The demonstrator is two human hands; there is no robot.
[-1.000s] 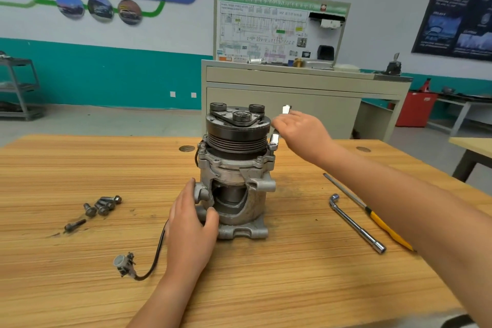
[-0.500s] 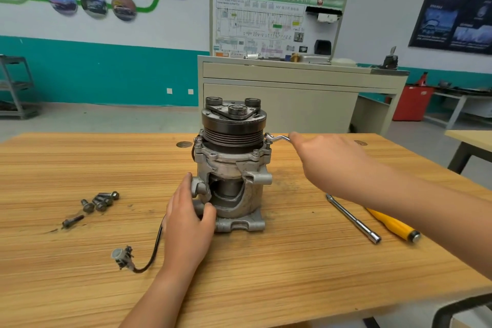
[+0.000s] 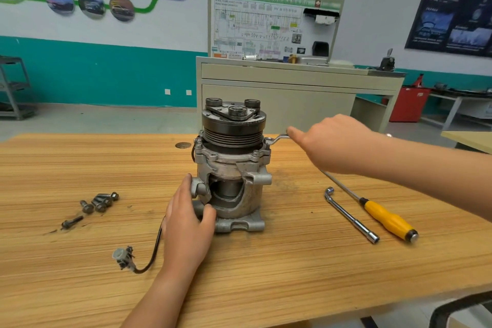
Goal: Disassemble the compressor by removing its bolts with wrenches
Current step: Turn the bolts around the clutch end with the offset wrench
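A: Item one, the task's thing?

B: We list one compressor [image 3: 231, 168], upright near the middle of the wooden counter [image 3: 292, 274], with its black grooved pulley [image 3: 233, 128] on top. The housing has a cut-away window at the front, and inside it we see a dark cylindrical core.

A: Hands?

B: They are well apart. The left hand [image 3: 186, 218] grips the compressor's lower left side, thumb curled across the front of the base. The right hand [image 3: 332, 144] holds the handle of a slim wrench [image 3: 278, 138], with the index finger lying along it. The wrench's ring end sits on a bolt [image 3: 267, 140] at the right corner of the upper flange.

A: Loose parts?

B: We see a cluster of loose bolts [image 3: 99, 201] on the counter to the left, with one single bolt [image 3: 72, 222] just in front of them. A black cable runs from behind the left hand to a plug connector [image 3: 123, 257] lying on the counter.

A: Spare tools?

B: To the right we see an L-shaped socket wrench [image 3: 351, 217] and, beside it, a yellow-handled driver [image 3: 386, 218], both lying flat.

A: Other containers?

B: One red bin [image 3: 408, 104] stands on the floor beyond; we cannot tell what is in it.
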